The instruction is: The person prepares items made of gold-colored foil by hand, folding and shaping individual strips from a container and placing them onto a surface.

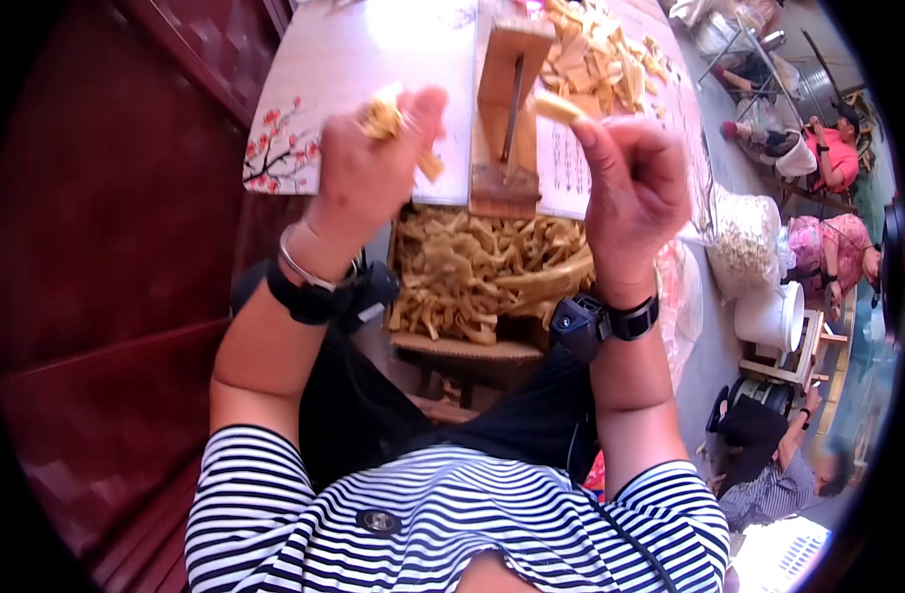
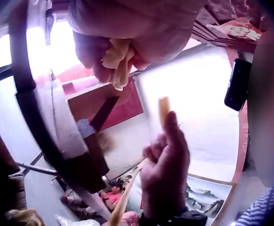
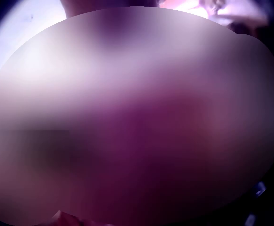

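My left hand (image 1: pixel 364 178) grips a crumpled bunch of pale yellow strips (image 1: pixel 381 119), with one end sticking out below the fingers. The same bunch (image 2: pixel 119 59) shows under the palm in the left wrist view. Across from it, my right hand (image 1: pixel 645 183) pinches a short pale yellow piece (image 1: pixel 559 107) between thumb and fingers. A longer tan strip (image 2: pixel 127 190) overlaps the curled fingers of that hand in the left wrist view. Between the hands stands a wooden frame (image 1: pixel 494 84) with a thin metal rod (image 1: pixel 513 114). The right wrist view is mostly blurred out.
Below the hands, a cardboard box (image 1: pixel 472 344) holds many tan strips. A pile of yellow pieces (image 1: pixel 611 59) lies at the table's far right, and the table (image 1: pixel 373 44) bears a red blossom print. A white bucket (image 1: pixel 769 318) and several seated people are off to the right.
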Motion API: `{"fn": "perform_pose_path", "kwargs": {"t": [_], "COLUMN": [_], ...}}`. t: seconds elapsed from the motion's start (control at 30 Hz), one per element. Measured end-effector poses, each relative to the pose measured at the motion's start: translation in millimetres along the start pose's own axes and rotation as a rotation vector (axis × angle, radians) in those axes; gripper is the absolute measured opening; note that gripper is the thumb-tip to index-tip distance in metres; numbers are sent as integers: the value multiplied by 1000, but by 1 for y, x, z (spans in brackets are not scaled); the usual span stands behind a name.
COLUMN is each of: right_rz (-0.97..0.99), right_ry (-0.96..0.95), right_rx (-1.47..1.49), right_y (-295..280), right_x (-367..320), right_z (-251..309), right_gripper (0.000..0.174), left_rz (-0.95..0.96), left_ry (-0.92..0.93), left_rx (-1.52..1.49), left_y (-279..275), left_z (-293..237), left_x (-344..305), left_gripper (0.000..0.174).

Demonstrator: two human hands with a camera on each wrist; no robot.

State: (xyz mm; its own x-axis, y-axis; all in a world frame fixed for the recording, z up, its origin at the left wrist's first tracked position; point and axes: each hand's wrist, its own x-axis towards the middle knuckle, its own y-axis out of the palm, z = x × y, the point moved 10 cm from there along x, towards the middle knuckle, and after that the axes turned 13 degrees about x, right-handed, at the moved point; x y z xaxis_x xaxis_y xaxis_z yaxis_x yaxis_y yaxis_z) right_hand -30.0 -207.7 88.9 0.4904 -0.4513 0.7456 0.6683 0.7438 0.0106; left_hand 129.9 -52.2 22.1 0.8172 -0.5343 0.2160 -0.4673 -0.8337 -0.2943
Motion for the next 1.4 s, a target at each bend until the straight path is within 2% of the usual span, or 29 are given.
{"fn": "perform_pose_path", "kwargs": {"t": [0.03,0.07,0.1,0.13,0.2,0.3,0.33,0.43,0.47,0.5,0.57,0.6,0.63,0.67,0.7,0.73,0.77,0.83,0.9,0.93,0.97,1.03,1.1,1.13,1.23,1.27,1.37,1.4], "right_rz": [76,169,261,350,433,516,533,611,518,449,398,397,392,348,335,391,447,405,289,326,274,-75,-58,-53,137,150,395,492], "right_ry": [-64,-178,-234,-297,-298,-226,-202,-166,-139,-75,-26,47,115,214,394,739,1082,1364,1543,1547,1474,1329,1148,1061,450,425,524,306], "right_rx": [46,-33,-117,-195,-267,-226,-135,-38,67,150,115,26,-62,-99,-3,190,387,681,866,931,1057,853,818,801,317,366,174,40], "right_y": [15,36,51,66,78,78,78,75,62,49,39,38,36,30,28,34,43,58,69,75,77,61,45,38,24,26,37,47], "right_x": [9,13,10,6,-4,-18,-22,-24,-21,-18,-25,-27,-28,-32,-39,-56,-79,-107,-121,-125,-119,-109,-90,-82,-53,-52,-57,-50], "right_z": [25,55,61,68,43,42,39,50,47,42,29,22,14,-1,-17,-36,-45,-53,-45,-44,-40,-53,-49,-46,-7,-7,-13,-2], "right_gripper": [20,19,17,16,13,13,15,17,16,11,9,11,13,14,12,13,16,16,21,22,20,16,14,13,12,13,11,12], "left_rz": [51,37,22,98,238,384,389,643,909,1141,1373,1240,1145,874,584,373,352,302,268,201,147,40,-100,-62,118,263,334,305], "left_ry": [12,96,184,185,203,153,121,-233,-124,-150,20,100,158,340,514,750,836,1007,1005,1037,1040,1039,1011,917,722,628,627,660], "left_rx": [-74,-169,-265,-246,-209,21,-58,-342,-169,0,-197,-522,-394,-141,106,393,412,458,311,336,350,378,449,414,274,300,382,506], "left_y": [-1,-3,-7,-4,-2,24,29,75,87,98,99,91,80,69,54,47,49,49,42,39,35,28,20,20,29,35,41,44], "left_z": [-5,-16,-28,-35,-46,-33,-26,-2,-12,-21,-48,-67,-68,-70,-76,-85,-86,-91,-99,-101,-101,-100,-100,-96,-84,-79,-74,-76], "left_x": [0,2,3,-2,-15,-28,-29,-60,-75,-95,-116,-105,-90,-70,-56,-58,-60,-64,-67,-71,-72,-74,-69,-64,-54,-54,-61,-64], "left_gripper": [28,26,25,24,23,18,15,16,21,25,26,30,36,29,23,25,25,25,24,24,23,24,32,29,31,28,22,17]}}
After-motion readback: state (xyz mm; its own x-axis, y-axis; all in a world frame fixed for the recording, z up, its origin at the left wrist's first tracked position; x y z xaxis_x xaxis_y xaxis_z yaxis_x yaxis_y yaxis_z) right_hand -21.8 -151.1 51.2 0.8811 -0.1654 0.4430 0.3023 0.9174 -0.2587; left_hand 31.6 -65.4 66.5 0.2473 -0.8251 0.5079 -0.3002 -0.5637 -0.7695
